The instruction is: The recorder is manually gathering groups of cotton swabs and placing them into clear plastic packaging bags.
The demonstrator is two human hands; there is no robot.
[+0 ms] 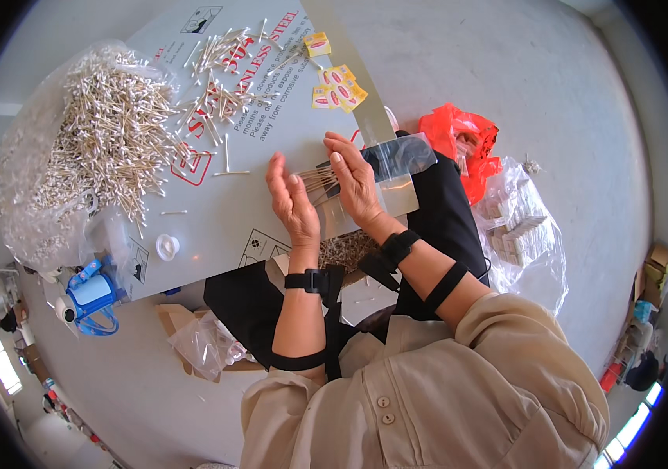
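Note:
A small bundle of cotton swabs [317,183] lies between my hands, its sticks running from one palm to the other. My left hand [296,209] cups the left end, its thumb near the tips. Around the right end my right hand [357,187] is curved, with thumb and forefinger raised and close together; the palm hides that end. Beneath and beyond the right hand lies a clear plastic sleeve [412,155] on a dark flat piece. Loose swabs [227,153] are scattered past my left hand on the metal-sheet tabletop [240,195].
A large plastic bag [17,180] spills a heap of swabs [111,125] at left. Small yellow cards [339,90] lie at the far edge. A white round lid [167,247] and blue jug [90,295] sit near left. Red [459,144] and clear bags [526,227] stand at right.

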